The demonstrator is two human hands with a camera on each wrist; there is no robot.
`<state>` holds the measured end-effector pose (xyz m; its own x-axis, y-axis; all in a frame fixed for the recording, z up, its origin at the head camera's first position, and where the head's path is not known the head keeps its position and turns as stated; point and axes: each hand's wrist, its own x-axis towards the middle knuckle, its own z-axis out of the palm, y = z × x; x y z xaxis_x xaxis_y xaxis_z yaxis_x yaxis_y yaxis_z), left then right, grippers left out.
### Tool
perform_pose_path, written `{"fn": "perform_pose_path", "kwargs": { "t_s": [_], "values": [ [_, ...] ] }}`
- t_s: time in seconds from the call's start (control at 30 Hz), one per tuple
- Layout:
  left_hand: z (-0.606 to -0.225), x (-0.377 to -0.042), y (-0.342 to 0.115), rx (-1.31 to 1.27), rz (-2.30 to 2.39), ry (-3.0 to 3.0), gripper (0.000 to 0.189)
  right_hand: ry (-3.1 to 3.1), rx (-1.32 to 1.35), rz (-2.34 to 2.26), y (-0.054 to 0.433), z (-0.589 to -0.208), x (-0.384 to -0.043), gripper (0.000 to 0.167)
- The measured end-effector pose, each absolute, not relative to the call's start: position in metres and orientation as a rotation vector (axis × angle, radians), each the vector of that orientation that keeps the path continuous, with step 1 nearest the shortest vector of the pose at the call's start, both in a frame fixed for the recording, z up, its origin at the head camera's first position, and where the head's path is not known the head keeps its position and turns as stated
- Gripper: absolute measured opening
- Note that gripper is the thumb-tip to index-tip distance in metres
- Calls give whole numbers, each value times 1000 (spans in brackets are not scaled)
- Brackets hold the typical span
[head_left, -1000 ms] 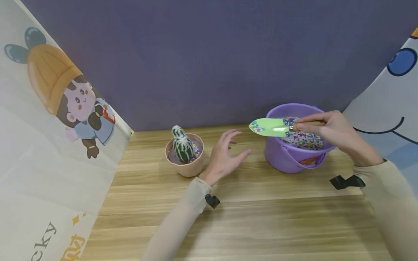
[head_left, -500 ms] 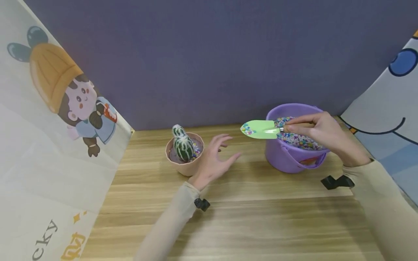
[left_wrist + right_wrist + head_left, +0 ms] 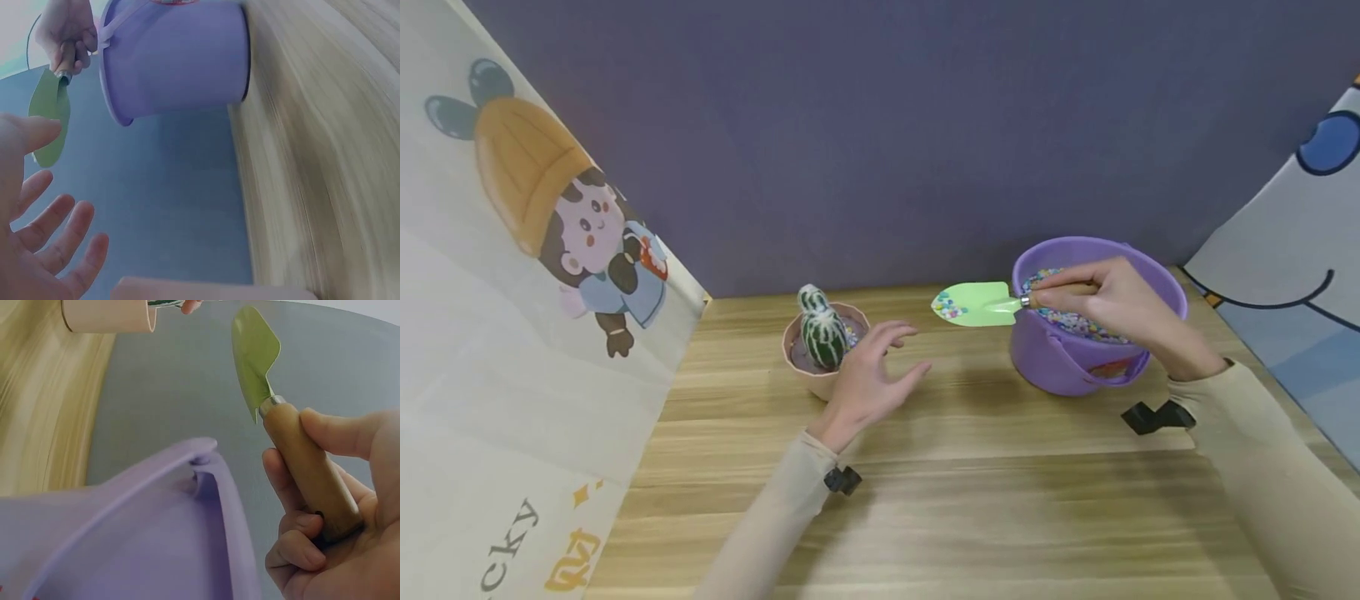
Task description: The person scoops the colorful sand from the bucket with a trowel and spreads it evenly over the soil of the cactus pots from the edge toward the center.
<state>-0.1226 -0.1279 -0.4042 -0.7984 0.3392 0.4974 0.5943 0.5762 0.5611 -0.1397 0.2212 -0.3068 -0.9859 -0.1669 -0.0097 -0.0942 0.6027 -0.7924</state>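
My right hand grips the wooden handle of a small green trowel, fingers curled round it in the right wrist view. Several coloured pebbles lie at the tip of its blade. Handle and hand overlap the purple bucket in the head view, while the blade points left past its rim. My left hand hovers with fingers spread and holds nothing. It is beside a pale pink flowerpot, covering part of its right side. A striped green cactus stands in the pot.
More coloured pebbles fill part of the bucket, whose handle hangs down at the front. Behind the wooden table rises a dark blue-grey panel. Printed white sheets flank both sides.
The trowel, with pebbles on its tip, has moved left in my right hand, out past the bucket's rim. My left hand has shifted left and slightly down, closer to the flowerpot.
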Motion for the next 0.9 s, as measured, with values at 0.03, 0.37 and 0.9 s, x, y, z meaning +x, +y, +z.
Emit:
{"fn": "perform_pose_path", "kwargs": {
  "t_s": [0.03, 0.37, 0.9],
  "values": [
    [-405, -122, -131, -768, -1054, -2457, 48, 2737, -232, -1345, 220, -307, -140, 44],
    [-411, -119, -160, -796, -1021, -2301, 33, 2697, -351, -1384, 205, -316, -144, 37],
    [-415, -104, -209, -728, -1022, -2302, 18, 2669, -413, -1380, 181, -322, -147, 37]
  ]
}}
